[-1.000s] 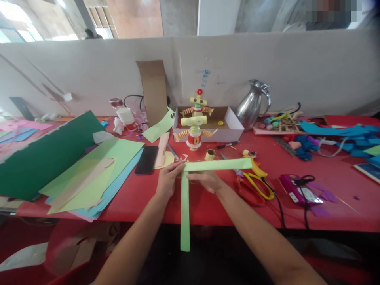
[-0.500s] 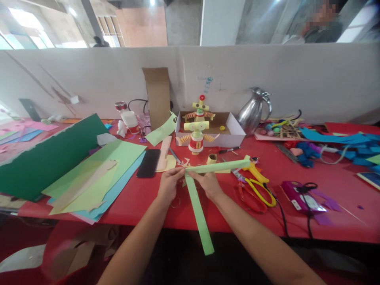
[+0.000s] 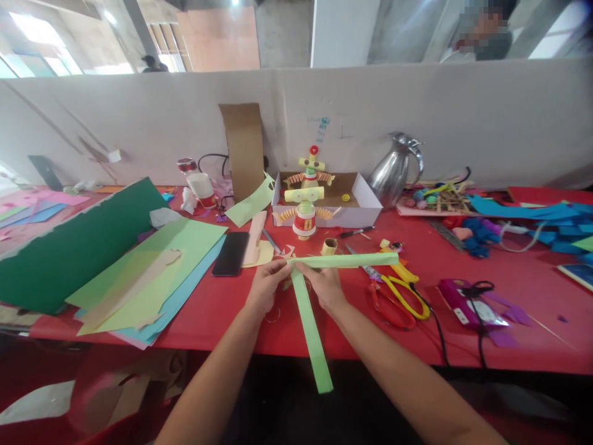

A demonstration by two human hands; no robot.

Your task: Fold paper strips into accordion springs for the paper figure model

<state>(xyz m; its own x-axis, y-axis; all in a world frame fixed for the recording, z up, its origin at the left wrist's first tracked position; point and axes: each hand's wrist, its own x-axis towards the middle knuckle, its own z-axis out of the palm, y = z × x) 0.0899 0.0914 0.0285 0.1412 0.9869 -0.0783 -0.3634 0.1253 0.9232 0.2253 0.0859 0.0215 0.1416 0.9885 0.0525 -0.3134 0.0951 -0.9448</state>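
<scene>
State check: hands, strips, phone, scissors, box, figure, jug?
Left hand: pinching strip joint
Right hand: pinching strip joint
Green strips: joined at a corner, one hanging off the table
Phone: screen dark, flat
Scissors: lying flat
Box: open
Figure: upright
Jug: upright

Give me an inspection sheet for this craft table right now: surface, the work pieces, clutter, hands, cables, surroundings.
Surface: red table.
Work pieces: two light green paper strips meeting at a corner.
Clutter: paper sheets, phone, yellow scissors, paper figure, white box, steel jug.
Hands: left hand and right hand pinch the strips' corner.
Cables: black cable runs off the table's front edge.
Surroundings: white partition; a person behind it.
</scene>
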